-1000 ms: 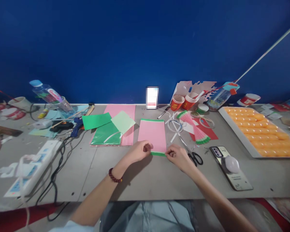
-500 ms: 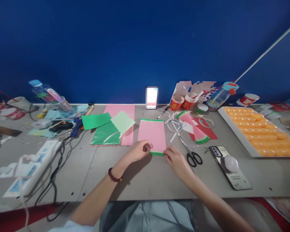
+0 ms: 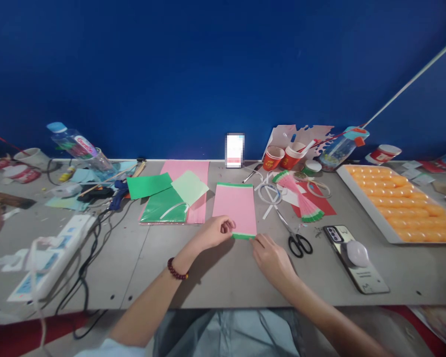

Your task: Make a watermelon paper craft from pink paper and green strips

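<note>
A pink paper sheet with green strips along its far and near edges lies flat on the grey table. My left hand is closed in a pinch on the sheet's near left corner. My right hand rests on the table just below the near right corner, fingers curled, fingertips touching the green edge. Black-handled scissors lie just right of my right hand.
Green and pink paper sheets lie to the left. A folded watermelon paper fan, red paper cups, a phone and a tray of orange balls sit to the right. A power strip and cables are at the left.
My right hand slid back toward me and slightly left, off the sheet's near right corner. My left hand and the sheet stayed put.
</note>
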A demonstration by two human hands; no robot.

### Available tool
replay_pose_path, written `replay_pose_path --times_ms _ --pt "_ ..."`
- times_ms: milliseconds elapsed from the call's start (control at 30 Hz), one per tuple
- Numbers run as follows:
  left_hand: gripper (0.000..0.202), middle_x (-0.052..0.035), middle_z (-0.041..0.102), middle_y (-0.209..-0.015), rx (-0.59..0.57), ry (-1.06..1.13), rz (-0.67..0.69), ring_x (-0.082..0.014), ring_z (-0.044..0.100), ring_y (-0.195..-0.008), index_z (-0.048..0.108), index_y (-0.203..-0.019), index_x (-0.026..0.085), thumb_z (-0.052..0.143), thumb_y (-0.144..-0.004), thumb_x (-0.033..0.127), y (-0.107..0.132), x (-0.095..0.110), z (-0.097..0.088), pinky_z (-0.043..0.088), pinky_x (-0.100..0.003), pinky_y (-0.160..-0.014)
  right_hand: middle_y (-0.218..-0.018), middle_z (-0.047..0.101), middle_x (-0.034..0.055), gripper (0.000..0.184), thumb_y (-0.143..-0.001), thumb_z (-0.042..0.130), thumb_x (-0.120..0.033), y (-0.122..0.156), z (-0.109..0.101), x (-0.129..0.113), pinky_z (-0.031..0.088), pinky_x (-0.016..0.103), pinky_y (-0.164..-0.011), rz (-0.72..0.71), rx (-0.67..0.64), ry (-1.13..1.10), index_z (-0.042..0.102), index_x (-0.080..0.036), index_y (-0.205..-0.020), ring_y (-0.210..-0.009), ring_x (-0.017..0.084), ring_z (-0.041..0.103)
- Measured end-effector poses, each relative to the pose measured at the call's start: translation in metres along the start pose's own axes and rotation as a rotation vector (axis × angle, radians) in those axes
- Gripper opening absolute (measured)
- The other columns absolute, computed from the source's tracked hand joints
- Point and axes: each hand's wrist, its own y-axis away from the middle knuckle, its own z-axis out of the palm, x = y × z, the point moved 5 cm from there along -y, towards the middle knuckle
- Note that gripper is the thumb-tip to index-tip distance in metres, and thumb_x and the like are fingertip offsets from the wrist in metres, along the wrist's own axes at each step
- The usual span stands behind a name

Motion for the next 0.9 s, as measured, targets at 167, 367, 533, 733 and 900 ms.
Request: replay_pose_path --times_ms 167,367,533,733,900 --pt "0.019 0.0004 0.061 -0.07 -0.009 -0.005 -0.006 -0.0118 0.053 -0.062 0.063 -0.084 0.016 0.057 -0.067 0.016 0.0 -0.001 0.001 0.041 -0.021 -0.057 -0.093 0.062 0.0114 0.025 -0.085 0.048 -0.003 0.008 -0.004 -0.009 0.049 0.031 -0.074 0.002 0.093 0.062 0.064 -0.01 -0.102 -0.088 0.022 0.054" --pt "0.02 0.0012 0.059 -0.069 -0.015 0.008 -0.005 -0.0114 0.052 -0.061 0.063 -0.085 0.016 0.057 -0.066 0.017 -0.001 -0.002 0.001 0.041 -0.021 -0.056 -0.097 0.063 0.0127 0.032 -0.083 0.046 -0.002 0.013 -0.004 -0.011 0.049 0.036 -0.08 0.001 0.151 0.027 0.063 -0.006 -0.11 -0.094 0.024 0.053" --pt "0.019 0.0011 0.059 -0.069 -0.017 0.013 -0.009 -0.011 0.052 -0.061 0.062 -0.084 0.015 0.057 -0.066 0.016 0.0 0.0 0.0 0.041 -0.021 -0.056 -0.098 0.062 0.0126 0.036 -0.081 0.045 0.0 0.015 0.001 -0.013 0.049 0.036 -0.08 -0.029 0.104 0.083 0.062 -0.008 -0.112 -0.095 0.024 0.053" --pt "0.019 0.0013 0.058 -0.068 -0.023 0.01 -0.015 -0.0114 0.052 -0.061 0.062 -0.085 0.016 0.057 -0.066 0.017 -0.001 -0.002 0.001 0.041 -0.021 -0.055 -0.096 0.061 0.0112 0.041 -0.082 0.045 -0.002 0.014 -0.001 -0.017 0.049 0.036 -0.079 -0.023 0.081 0.117 0.058 -0.01 -0.121 -0.089 0.023 0.052" --pt "0.018 0.0011 0.058 -0.068 -0.021 0.01 -0.02 -0.0114 0.052 -0.061 0.062 -0.083 0.015 0.056 -0.066 0.015 0.0 0.002 0.0 0.041 -0.021 -0.056 -0.095 0.059 0.0115 0.037 -0.083 0.048 -0.003 0.011 -0.001 -0.018 0.049 0.036 -0.08 0.011 0.108 0.088 0.058 -0.008 -0.118 -0.091 0.024 0.053"
